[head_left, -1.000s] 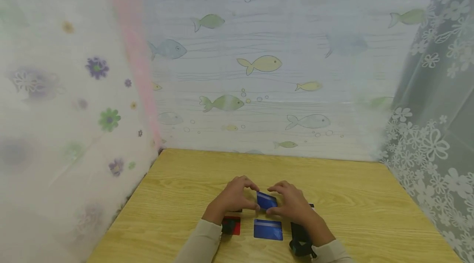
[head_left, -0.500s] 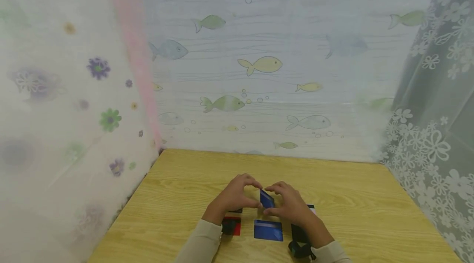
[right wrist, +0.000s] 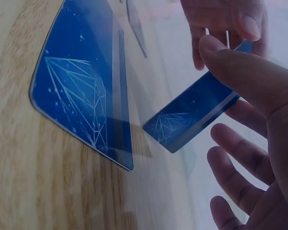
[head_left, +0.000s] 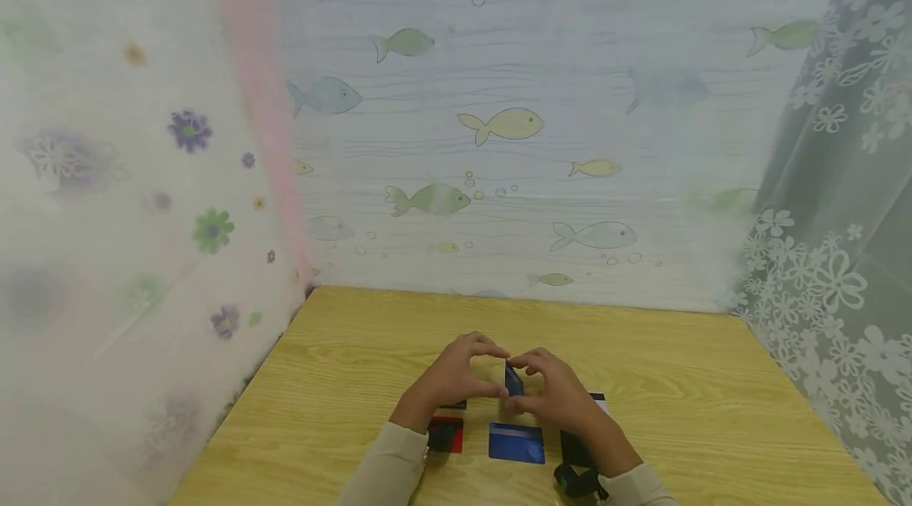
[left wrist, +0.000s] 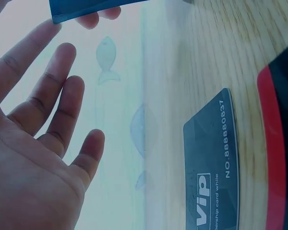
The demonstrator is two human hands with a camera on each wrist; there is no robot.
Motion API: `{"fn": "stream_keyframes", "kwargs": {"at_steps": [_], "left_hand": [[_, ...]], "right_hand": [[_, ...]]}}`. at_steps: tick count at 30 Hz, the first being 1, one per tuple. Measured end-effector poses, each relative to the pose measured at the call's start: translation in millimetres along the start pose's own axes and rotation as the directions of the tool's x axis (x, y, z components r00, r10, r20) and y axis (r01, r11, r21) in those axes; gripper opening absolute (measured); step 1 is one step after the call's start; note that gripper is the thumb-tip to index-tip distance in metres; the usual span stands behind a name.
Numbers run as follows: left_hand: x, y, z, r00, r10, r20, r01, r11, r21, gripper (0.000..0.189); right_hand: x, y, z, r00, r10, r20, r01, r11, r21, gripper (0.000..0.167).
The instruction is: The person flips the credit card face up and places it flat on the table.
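Low centre in the head view, the left hand (head_left: 454,373) and right hand (head_left: 561,390) pinch a tilted blue card (head_left: 514,381) by its edges, probably to steady it without covering its face; a second blue card (head_left: 516,443) lies flat just below, perhaps spaced so both show.

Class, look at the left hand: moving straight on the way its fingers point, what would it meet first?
Beyond the raised blue card at its fingertips, the left hand would probably meet the right hand first, though the exact depth is unclear.
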State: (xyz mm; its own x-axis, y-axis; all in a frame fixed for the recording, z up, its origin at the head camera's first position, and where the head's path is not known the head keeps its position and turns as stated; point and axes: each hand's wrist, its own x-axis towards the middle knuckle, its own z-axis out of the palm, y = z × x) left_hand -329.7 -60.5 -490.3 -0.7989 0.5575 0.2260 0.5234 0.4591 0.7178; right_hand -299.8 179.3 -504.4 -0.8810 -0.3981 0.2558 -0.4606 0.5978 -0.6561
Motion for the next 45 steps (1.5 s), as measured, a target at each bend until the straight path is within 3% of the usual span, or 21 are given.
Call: {"fn": "stream_keyframes", "kwargs": {"at_steps": [7,18,25,31,38,45], "left_hand": [[-0.5,0.0,-0.9,1.0,-0.01,0.026,0.012,0.996,-0.083,0.087],[-1.6,-2.9,2.0,0.994,-0.056,0.093,0.068,0.99,-0.123,0.098],[-3.2,-3.5,3.6,0.989,-0.092,0.117,0.104,0.99,-0.098,0.084],[-3.2,-6.8,5.5,0.99,-0.095,0.108,0.103,0.992,-0.071,0.076],[-3.1,-9.2,6.3,0.991,-0.092,0.097,0.099,0.992,-0.077,0.054],[-1.2,-8.5,3.9,0.993,-0.086,0.08,0.091,0.994,-0.054,0.051]], "right_hand": [[-0.9,2,-1,1.0,-0.02,-0.022,0.02,1.0,0.002,0.06],[-0.1,-2,-1,0.997,0.027,-0.075,-0.018,0.993,0.12,0.063],[0.8,-3,-1,0.995,0.065,-0.071,-0.052,0.984,0.172,0.059],[1.6,-6,-1,0.996,0.067,-0.061,-0.052,0.972,0.227,0.057],[1.7,-8,-3,0.995,0.075,-0.059,-0.055,0.958,0.281,0.052],[1.8,-3,-5,0.995,0.072,-0.068,-0.051,0.961,0.273,0.051]]}}
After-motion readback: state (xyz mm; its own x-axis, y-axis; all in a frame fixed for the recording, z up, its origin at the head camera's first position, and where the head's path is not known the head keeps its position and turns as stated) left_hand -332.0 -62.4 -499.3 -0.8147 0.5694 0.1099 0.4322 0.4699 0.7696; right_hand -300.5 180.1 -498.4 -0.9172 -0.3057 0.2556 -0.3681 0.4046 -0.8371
